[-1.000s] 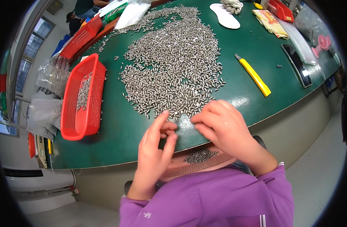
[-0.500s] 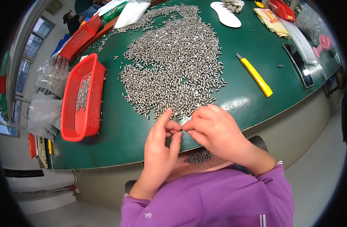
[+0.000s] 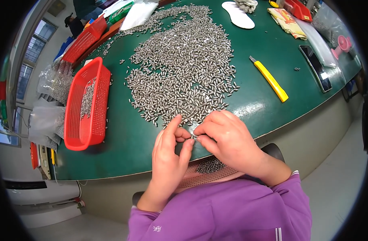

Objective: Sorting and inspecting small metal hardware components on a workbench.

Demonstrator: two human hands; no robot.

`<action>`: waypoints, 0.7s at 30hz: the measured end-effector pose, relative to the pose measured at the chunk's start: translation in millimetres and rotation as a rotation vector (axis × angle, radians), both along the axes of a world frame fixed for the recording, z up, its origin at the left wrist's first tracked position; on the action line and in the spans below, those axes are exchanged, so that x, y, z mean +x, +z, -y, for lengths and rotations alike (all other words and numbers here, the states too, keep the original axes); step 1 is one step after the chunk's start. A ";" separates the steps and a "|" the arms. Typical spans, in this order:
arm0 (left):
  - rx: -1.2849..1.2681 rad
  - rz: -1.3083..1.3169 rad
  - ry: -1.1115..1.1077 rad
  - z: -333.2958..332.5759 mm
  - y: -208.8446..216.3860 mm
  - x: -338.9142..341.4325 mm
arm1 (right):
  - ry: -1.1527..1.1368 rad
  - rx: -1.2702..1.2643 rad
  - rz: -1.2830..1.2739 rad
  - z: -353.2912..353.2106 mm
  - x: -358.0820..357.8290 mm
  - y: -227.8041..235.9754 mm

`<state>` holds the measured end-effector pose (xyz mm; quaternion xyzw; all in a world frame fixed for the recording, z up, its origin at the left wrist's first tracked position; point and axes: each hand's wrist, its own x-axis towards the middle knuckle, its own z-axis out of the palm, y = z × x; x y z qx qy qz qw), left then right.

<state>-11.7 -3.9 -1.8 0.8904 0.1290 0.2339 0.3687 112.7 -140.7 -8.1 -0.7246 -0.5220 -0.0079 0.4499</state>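
Note:
My left hand (image 3: 168,150) and my right hand (image 3: 230,136) meet fingertip to fingertip just above the near part of the green table (image 3: 127,162). Between their fingertips is a small silvery metal pin (image 3: 193,137), partly hidden. Left thumb and curled fingers close in on it from one side, with the index finger raised; the right thumb and index finger pinch at it from the other. Right beyond my fingers spreads a big pile of similar small metal pins (image 3: 184,72). In my lap, below the table edge, a pink basket (image 3: 228,176) holds more dark metal pieces (image 3: 210,165).
A red basket (image 3: 99,128) with some pins stands at left, beside plastic bags (image 3: 43,120) of parts. To the right lie a yellow utility knife (image 3: 270,80), a phone (image 3: 316,68) and a white insole (image 3: 238,15). A person (image 3: 75,25) is at the far left.
Both hands stay almost in place. The right fingertips have shifted slightly, and the small pin between the hands shows more plainly now.

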 end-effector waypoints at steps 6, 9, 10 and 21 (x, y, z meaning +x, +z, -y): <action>-0.025 0.002 -0.019 -3.2 -3.8 0.8 | 0.007 -0.013 0.000 0.4 -0.1 1.0; -0.027 -0.009 -0.009 -3.1 -3.4 0.4 | 0.029 -0.029 -0.005 1.1 1.0 4.0; -0.030 -0.009 -0.006 -3.0 -3.4 0.2 | 0.041 -0.038 -0.002 1.4 1.5 4.4; -0.015 -0.016 0.012 -0.5 -1.7 2.4 | -0.087 -0.037 0.049 0.8 -4.6 1.2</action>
